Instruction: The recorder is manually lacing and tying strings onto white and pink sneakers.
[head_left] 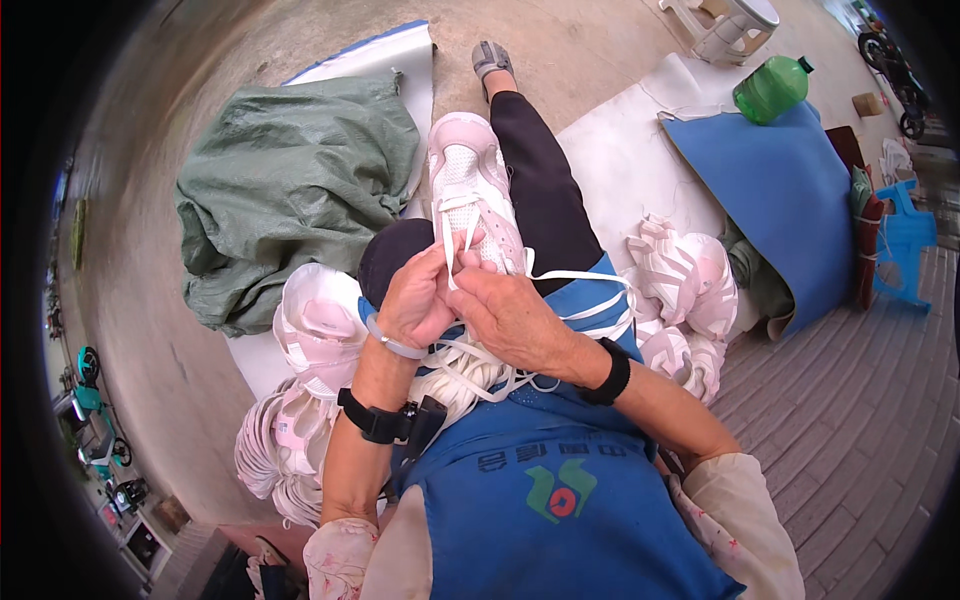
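Note:
A pink and white sneaker lies on my lap, toe pointing away from me. White shoelace runs through its lower eyelets, with strands rising from the tongue to my fingers. My left hand, with a pale bracelet on the wrist, is closed on the lace at the shoe's collar. Beside it, touching it, my right hand pinches the lace too; its fingertips are partly hidden. A loose bundle of white laces rests on my blue apron under both hands, and one strand loops out to the right.
Pink and white shoes are piled at my left and right. A green woven sack lies far left. At the right are a blue sheet, a green bottle and a blue plastic stool; a white stool stands beyond.

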